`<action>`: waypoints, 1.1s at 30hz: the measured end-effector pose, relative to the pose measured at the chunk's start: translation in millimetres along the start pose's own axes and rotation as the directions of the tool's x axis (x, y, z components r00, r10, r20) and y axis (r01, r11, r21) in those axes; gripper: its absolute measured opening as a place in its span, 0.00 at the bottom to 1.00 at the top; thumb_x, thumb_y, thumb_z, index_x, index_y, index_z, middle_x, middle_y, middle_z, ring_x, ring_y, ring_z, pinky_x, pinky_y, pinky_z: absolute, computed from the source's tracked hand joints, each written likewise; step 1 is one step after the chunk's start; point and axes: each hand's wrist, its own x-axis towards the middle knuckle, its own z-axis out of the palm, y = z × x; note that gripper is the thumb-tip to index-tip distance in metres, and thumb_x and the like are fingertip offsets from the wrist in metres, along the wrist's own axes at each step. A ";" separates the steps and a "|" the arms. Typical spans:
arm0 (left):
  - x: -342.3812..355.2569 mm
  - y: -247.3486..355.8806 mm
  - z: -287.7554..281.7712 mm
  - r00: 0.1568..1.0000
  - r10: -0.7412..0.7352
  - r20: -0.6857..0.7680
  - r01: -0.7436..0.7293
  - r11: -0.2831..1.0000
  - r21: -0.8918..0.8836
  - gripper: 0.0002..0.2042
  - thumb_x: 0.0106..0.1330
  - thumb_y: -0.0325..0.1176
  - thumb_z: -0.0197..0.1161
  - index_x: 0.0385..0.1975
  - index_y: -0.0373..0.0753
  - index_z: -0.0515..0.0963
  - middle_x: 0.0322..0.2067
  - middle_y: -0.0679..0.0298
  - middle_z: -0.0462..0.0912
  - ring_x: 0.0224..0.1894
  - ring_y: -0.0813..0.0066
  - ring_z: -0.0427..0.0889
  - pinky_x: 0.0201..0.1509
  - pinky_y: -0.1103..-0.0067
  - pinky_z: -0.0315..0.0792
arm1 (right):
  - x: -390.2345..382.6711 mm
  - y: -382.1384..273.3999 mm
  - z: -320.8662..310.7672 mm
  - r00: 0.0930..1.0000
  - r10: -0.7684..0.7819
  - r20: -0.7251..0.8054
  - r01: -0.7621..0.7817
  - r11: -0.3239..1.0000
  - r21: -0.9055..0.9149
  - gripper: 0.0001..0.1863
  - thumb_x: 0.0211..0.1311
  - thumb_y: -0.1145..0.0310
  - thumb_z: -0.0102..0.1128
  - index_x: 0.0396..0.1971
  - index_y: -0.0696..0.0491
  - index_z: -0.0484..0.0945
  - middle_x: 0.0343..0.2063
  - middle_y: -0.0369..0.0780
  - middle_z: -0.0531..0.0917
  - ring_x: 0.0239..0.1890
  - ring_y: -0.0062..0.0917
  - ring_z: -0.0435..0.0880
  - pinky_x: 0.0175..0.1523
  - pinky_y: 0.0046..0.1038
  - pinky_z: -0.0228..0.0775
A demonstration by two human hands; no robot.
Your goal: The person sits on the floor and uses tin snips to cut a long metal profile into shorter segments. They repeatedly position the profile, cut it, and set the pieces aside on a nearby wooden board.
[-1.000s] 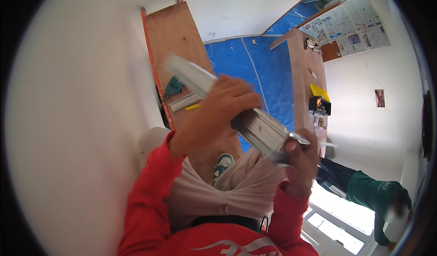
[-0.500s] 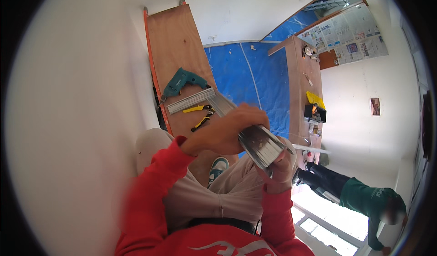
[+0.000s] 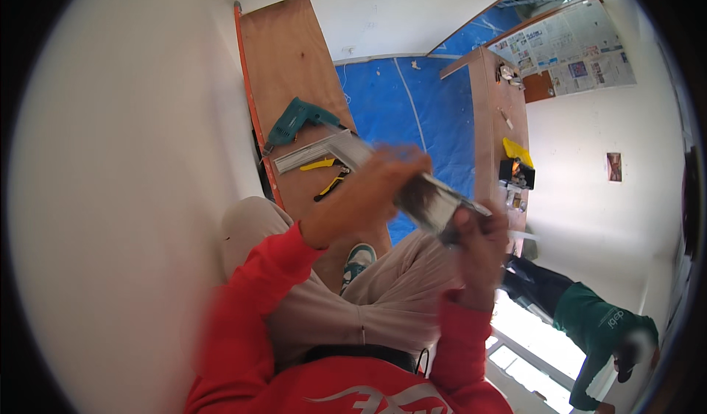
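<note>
I hold a bundle of thin metal strips [image 3: 434, 206] nested together, silvery and slanting across my lap. My left hand [image 3: 379, 182] is wrapped over the bundle's middle, a little blurred. At the near end, my right hand [image 3: 482, 241] grips it with the thumb on top. Its far part passes beyond my left hand toward the plank. On the plank lie a teal power drill [image 3: 298, 123], a short stack of pale strips [image 3: 309, 152] and yellow-and-black hand snips [image 3: 331, 172].
The wooden plank [image 3: 283, 46] has an orange-edged frame along the wall. Blue sheeting [image 3: 405, 112] covers the floor. A long wooden bench [image 3: 490, 119] on the right bears a black box [image 3: 515, 174] and small tools. A person in green [image 3: 600, 318] bends at the lower right.
My right hand and the bundle's near end have moved up and to the right. The right thumb now lies over the strips. My left hand keeps its hold.
</note>
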 end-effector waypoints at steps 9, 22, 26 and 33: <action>-2.2 -12.2 1.5 0.986 0.084 0.142 -0.057 0.981 -0.184 0.18 0.52 0.26 0.73 0.43 0.44 0.78 0.39 0.65 0.75 0.49 0.63 0.77 0.60 0.65 0.66 | -2.2 5.8 18.6 0.968 0.181 0.171 -0.242 0.845 0.477 0.20 0.60 0.57 0.81 0.40 0.58 0.85 0.29 0.35 0.87 0.27 0.16 0.81 0.35 0.20 0.71; 3.1 -4.5 -4.8 0.997 0.015 0.075 0.001 0.979 -0.206 0.17 0.52 0.29 0.73 0.42 0.45 0.77 0.39 0.67 0.75 0.48 0.64 0.77 0.58 0.67 0.65 | 4.0 26.0 -1.4 0.978 0.155 0.137 -0.196 0.907 0.373 0.27 0.57 0.55 0.83 0.45 0.59 0.82 0.41 0.40 0.84 0.35 0.18 0.82 0.40 0.22 0.77; 1.1 4.8 -11.8 0.998 0.068 -0.009 -0.046 0.758 0.651 0.20 0.49 0.25 0.73 0.43 0.45 0.77 0.41 0.66 0.76 0.48 0.62 0.77 0.58 0.67 0.65 | 9.5 -3.0 -28.2 1.000 0.008 -0.011 -0.012 0.880 -0.474 0.15 0.65 0.62 0.78 0.35 0.60 0.85 0.24 0.33 0.85 0.27 0.14 0.81 0.35 0.19 0.70; 3.3 4.2 -4.2 0.990 0.064 0.126 -0.058 0.997 -0.046 0.19 0.51 0.24 0.69 0.45 0.44 0.77 0.39 0.64 0.76 0.48 0.59 0.78 0.57 0.65 0.66 | 0.8 38.4 -13.9 0.942 0.106 0.319 -0.260 0.830 0.494 0.27 0.61 0.53 0.81 0.49 0.59 0.82 0.46 0.39 0.85 0.46 0.19 0.83 0.52 0.27 0.77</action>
